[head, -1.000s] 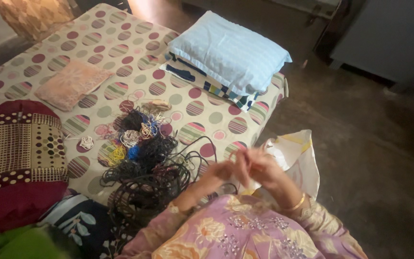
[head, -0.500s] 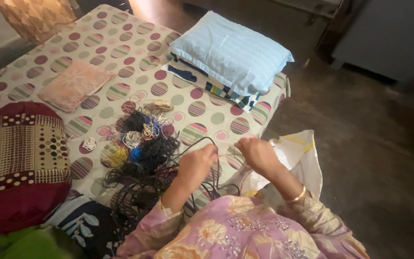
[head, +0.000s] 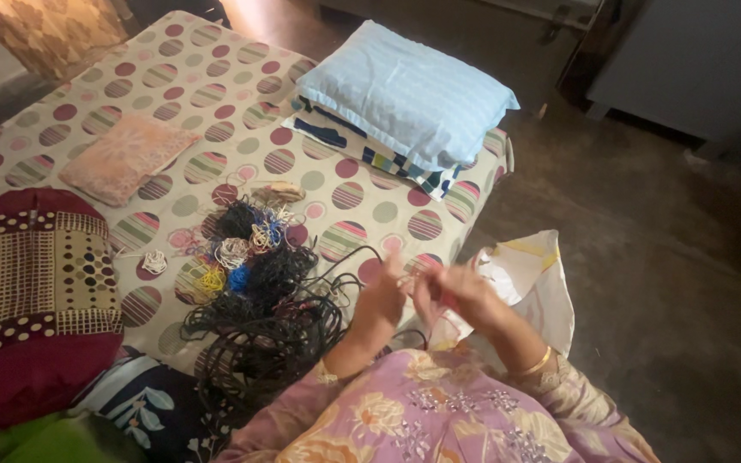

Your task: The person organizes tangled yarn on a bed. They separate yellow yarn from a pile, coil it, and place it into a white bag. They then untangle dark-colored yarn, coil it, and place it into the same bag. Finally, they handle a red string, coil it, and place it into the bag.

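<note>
My left hand [head: 383, 300] and my right hand [head: 465, 291] are raised close together over the bed's near edge, fingers pinched on a thin pale cord [head: 408, 279] that runs between them. Motion blurs both hands. Just left of them lies a tangled heap of dark cords [head: 259, 321] with small coils of white, yellow and blue thread [head: 233, 257] on top. A small white coil [head: 155, 261] lies apart, further left.
The bed has a sheet with coloured dots [head: 173, 103]. A pale blue pillow [head: 405, 90] rests on a striped one at the far end. A pink cloth [head: 122, 154] and a maroon bolster [head: 32, 291] are at left. A white bag [head: 529, 279] hangs beside the bed.
My hands were together, spread apart along the cord half a second ago, and have now come back together in front of me.
</note>
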